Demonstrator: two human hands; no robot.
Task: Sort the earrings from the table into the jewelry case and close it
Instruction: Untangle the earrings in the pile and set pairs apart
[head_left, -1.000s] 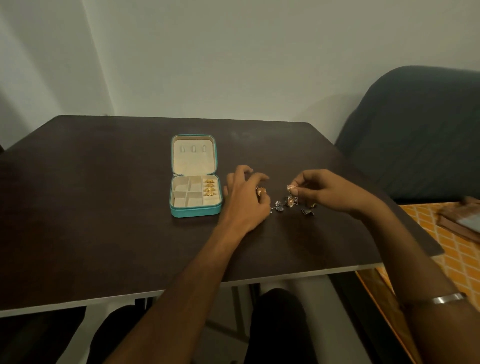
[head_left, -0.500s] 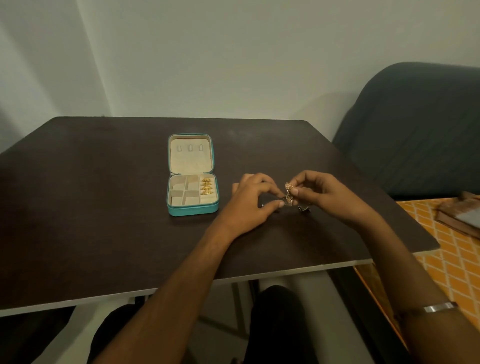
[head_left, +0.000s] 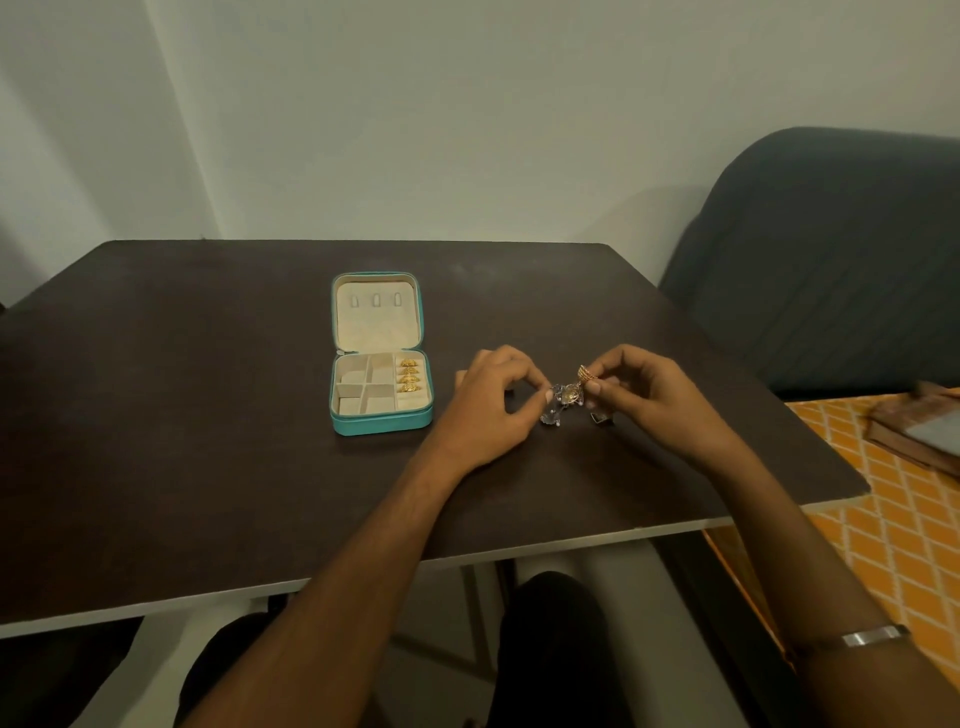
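Observation:
The teal jewelry case (head_left: 381, 423) lies open on the dark table (head_left: 208, 441), lid flat behind it. Several gold earrings (head_left: 409, 376) sit in its right-hand compartment; the other compartments look empty. To its right, my right hand (head_left: 654, 400) pinches a gold earring (head_left: 584, 373) between thumb and fingers. My left hand (head_left: 488, 410) pinches a silver earring (head_left: 562, 393) that touches the gold one. More small silver earrings (head_left: 550, 417) and a dark one (head_left: 600, 417) lie on the table under my hands.
A dark grey cushioned seat (head_left: 831, 270) stands to the right of the table. An orange patterned cloth (head_left: 904, 519) with a brown book-like object (head_left: 919, 431) lies lower right. The table's front edge is near my forearms.
My left hand has come off the table pile and moved right to meet my right hand, and both now pinch the joined earrings. The camera view has shifted slightly.

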